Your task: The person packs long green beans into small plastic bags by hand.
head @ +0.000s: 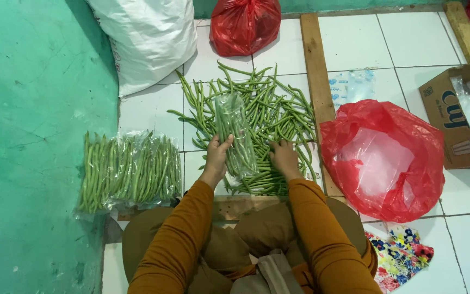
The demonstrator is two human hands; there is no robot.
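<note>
A loose pile of green beans lies on the white tiled floor in front of me. My left hand grips a clear plastic bag that holds some beans and lies over the pile. My right hand rests on the beans at the near right of the pile, fingers curled into them. Several filled clear bags of beans lie in a row to my left, against the green wall.
An open red plastic bag with clear bags inside sits at my right. A cardboard box stands further right. A tied red bag and a white sack are behind the pile. A wooden strip crosses the floor.
</note>
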